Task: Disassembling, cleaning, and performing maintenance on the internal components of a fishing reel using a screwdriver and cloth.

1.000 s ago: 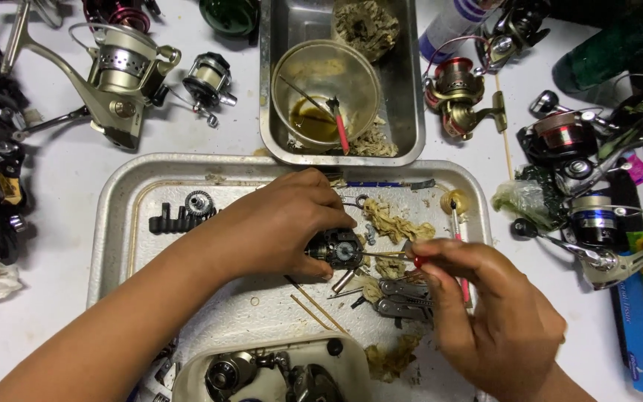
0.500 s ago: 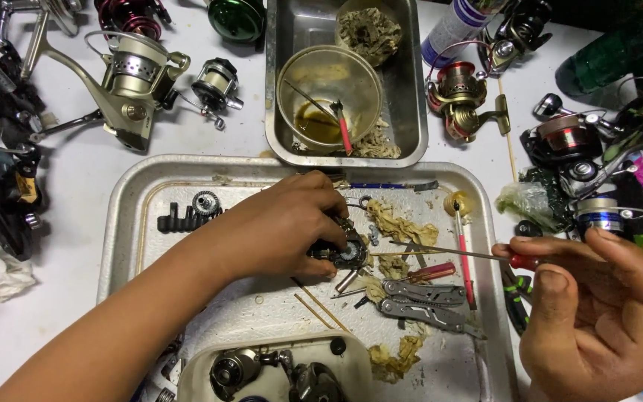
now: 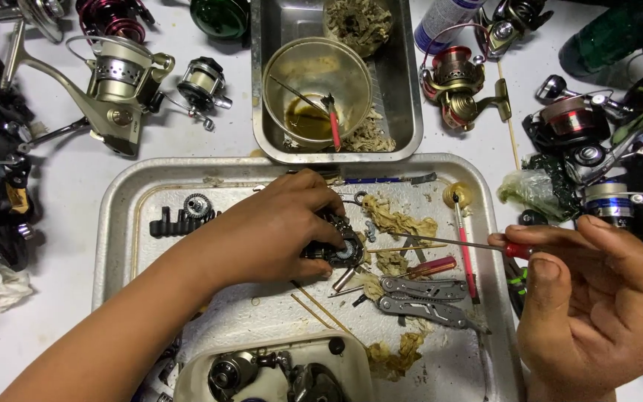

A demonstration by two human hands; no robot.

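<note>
— The left hand (image 3: 277, 234)?
— Curled down over a dark reel part (image 3: 340, 249), gripping it on the tray (image 3: 124, 216).
— And the right hand (image 3: 597, 298)?
— Half open at the tray's right edge, fingertips pinching a thin screwdriver (image 3: 455, 243).

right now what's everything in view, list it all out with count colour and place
metal tray: one, silver, centre of the table
dark reel part: one, black, in the tray under the left hand
folding multi-tool: one, grey, in the tray, lower right
greasy rags: several, tan, scattered in the tray
deep steel pan: one, silver, above the tray
round bowl: one, clear with brown oil, in the pan
spinning reels: several, silver, red, black, around the table edges
white tub: one, bottom edge, holding reel parts
thin screwdriver: one, red handle, held over the tray's right side
left hand: gripping the dark reel part
right hand: pinching the thin screwdriver
</note>
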